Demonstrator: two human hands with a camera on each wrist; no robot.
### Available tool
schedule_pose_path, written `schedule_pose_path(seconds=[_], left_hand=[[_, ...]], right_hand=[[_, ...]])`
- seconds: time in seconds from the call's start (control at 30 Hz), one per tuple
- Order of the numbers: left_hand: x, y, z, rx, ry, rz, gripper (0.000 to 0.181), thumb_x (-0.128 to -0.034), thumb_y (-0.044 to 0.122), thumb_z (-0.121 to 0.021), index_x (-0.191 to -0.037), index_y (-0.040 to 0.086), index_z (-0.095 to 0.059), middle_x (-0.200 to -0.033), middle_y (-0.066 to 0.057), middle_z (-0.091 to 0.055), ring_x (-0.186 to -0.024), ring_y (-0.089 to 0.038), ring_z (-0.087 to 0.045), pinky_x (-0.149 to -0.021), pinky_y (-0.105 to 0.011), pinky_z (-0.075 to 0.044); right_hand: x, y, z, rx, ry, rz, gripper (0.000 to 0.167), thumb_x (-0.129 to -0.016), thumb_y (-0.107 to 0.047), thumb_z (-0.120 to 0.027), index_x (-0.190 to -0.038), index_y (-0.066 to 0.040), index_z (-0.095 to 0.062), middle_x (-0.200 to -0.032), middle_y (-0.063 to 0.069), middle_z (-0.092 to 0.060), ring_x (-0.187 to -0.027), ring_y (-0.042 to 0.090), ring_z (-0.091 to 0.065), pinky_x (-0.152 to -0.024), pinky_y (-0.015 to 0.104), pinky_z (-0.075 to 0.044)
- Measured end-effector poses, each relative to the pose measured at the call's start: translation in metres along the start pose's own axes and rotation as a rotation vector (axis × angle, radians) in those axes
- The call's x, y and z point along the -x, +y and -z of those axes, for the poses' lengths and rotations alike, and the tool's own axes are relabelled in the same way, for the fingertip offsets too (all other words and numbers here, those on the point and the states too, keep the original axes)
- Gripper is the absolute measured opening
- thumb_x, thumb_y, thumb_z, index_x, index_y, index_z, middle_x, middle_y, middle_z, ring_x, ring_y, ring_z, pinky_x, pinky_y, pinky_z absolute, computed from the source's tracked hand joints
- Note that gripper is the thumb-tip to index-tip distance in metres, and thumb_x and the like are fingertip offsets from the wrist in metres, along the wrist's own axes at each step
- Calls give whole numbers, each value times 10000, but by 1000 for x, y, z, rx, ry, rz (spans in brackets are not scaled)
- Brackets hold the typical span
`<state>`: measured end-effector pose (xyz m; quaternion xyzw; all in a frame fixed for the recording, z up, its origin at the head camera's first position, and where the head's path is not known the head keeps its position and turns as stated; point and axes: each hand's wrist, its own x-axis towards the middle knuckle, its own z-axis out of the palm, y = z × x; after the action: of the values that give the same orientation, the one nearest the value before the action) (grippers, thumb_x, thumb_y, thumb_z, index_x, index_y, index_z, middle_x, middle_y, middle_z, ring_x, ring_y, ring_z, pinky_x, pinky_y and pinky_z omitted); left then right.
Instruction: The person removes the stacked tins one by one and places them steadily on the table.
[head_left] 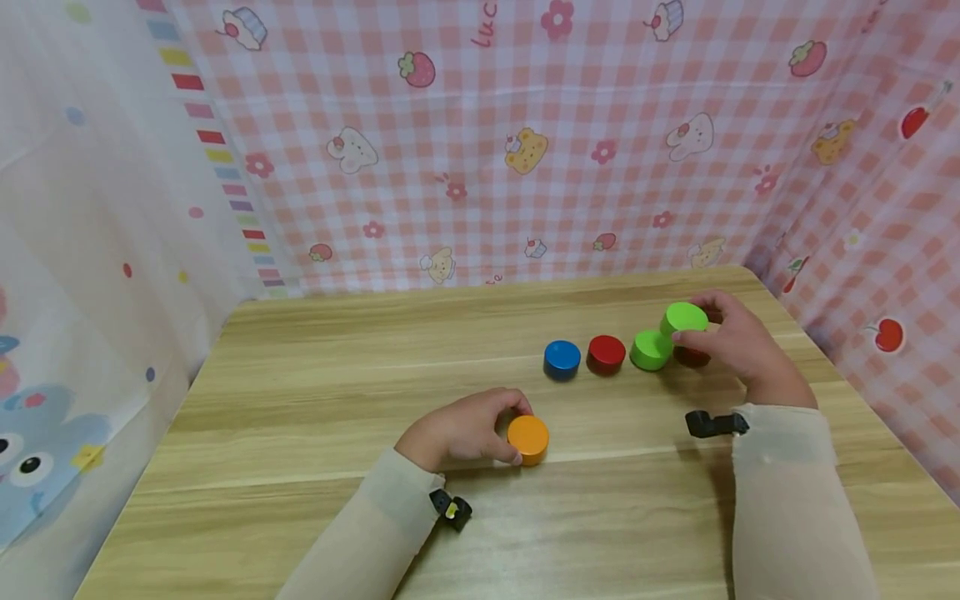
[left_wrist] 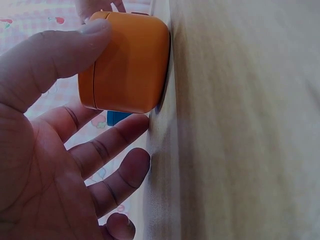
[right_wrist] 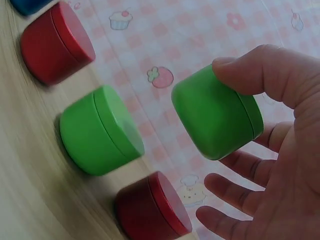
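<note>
My left hand (head_left: 474,427) pinches an orange round lidded tin (head_left: 528,439) between thumb and fingers; the tin sits upright on the table. In the left wrist view, the thumb lies against the lid edge of the orange tin (left_wrist: 131,62). Farther right, my right hand (head_left: 738,342) holds a green tin (head_left: 684,320) raised above the table. The right wrist view shows this green tin (right_wrist: 215,115) tilted, apart from the tins below. Beneath it stand another green tin (right_wrist: 100,131) and a dark red tin (right_wrist: 154,206), the latter partly covered by the hand in the head view.
A blue tin (head_left: 562,360) and a red tin (head_left: 606,355) stand left of the standing green one, forming a row. The wooden table (head_left: 360,342) ends at a pink checked cloth (head_left: 480,150) behind. More printed cloth (head_left: 885,208) hangs along the right side.
</note>
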<state>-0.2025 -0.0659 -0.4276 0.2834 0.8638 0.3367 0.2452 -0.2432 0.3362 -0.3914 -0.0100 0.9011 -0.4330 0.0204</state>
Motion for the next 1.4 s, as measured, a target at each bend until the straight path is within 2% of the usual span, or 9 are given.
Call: schedule_pose_path(seconds=[0.17, 0.27, 0.4, 0.5, 0.6, 0.83, 0.9, 1.03, 1.4], left_hand=[[0, 1, 0, -4, -2, 2, 433, -809, 191, -909, -1141, 277, -644, -1168, 109, -629, -1147, -174, -544, -1123, -403, -406], [1, 1, 0, -5, -2, 4, 432, -811, 191, -909, -1140, 278, -643, -1165, 111, -629, -1144, -172, -546, -1119, -401, -408], [0, 1, 0, 3, 0, 1, 434, -810, 185, -908, -1143, 273, -643, -1164, 109, -630, -1141, -173, -548, -1115, -403, -411], [0, 0, -1, 7, 0, -2, 436, -810, 181, -908, -1146, 269, -644, -1167, 107, -629, -1140, -175, -547, -1115, -405, -411], [0, 0, -1, 5, -1, -2, 437, -811, 180, -908, -1148, 269, -644, -1168, 107, -628, -1141, -173, -546, -1117, -405, -410], [1, 2, -1, -12, -4, 2, 435, -815, 195, -904, -1154, 270, -642, -1174, 105, -623, -1148, -172, -541, -1119, -400, -410], [1, 2, -1, -14, -6, 3, 436, -815, 199, -905, -1155, 270, -641, -1177, 104, -623, -1150, -172, -540, -1118, -399, -411], [1, 1, -1, -7, -3, 0, 437, -814, 197, -908, -1154, 272, -642, -1171, 107, -625, -1143, -173, -543, -1112, -399, -413], [-1, -2, -2, 11, -5, -10, 434, -824, 177, -903, -1160, 262, -643, -1174, 104, -625, -1142, -173, -542, -1118, -400, -409]], right_hand=[[1, 7, 4, 4, 43, -14, 692, -968, -263, -765, -1474, 52, -413, -1470, 268, -479, -1380, 457, -431, -885, 279, -430], [1, 9, 7, -10, 45, -28, 717, -978, -285, -751, -1497, 54, -389, -1502, 282, -449, -1405, 478, -406, -963, 402, -443], [3, 11, 11, -19, 52, -59, 744, -993, -317, -721, -1524, 50, -351, -1546, 304, -397, -1422, 505, -369, -1053, 600, -395], [5, 13, 13, -26, 76, -79, 739, -998, -320, -708, -1526, 48, -345, -1551, 306, -390, -1421, 505, -369, -1082, 641, -369], [6, 17, 15, -23, 107, -90, 729, -999, -314, -702, -1519, 56, -350, -1534, 299, -405, -1408, 492, -386, -1064, 618, -383], [7, 25, 20, 19, 181, -129, 717, -998, -362, -697, -1503, 49, -397, -1405, 212, -470, -1187, 333, -475, -870, 332, -431], [9, 26, 22, 10, 205, -151, 701, -995, -362, -700, -1487, 45, -412, -1351, 174, -471, -1132, 295, -469, -827, 296, -432], [11, 29, 23, -50, 250, -198, 637, -990, -348, -702, -1430, 28, -438, -1286, 106, -455, -1087, 270, -450, -806, 297, -435], [10, 47, 23, -105, 295, -260, 647, -980, -370, -707, -1381, 40, -406, -1301, 143, -452, -1097, 290, -445, -816, 326, -426]])
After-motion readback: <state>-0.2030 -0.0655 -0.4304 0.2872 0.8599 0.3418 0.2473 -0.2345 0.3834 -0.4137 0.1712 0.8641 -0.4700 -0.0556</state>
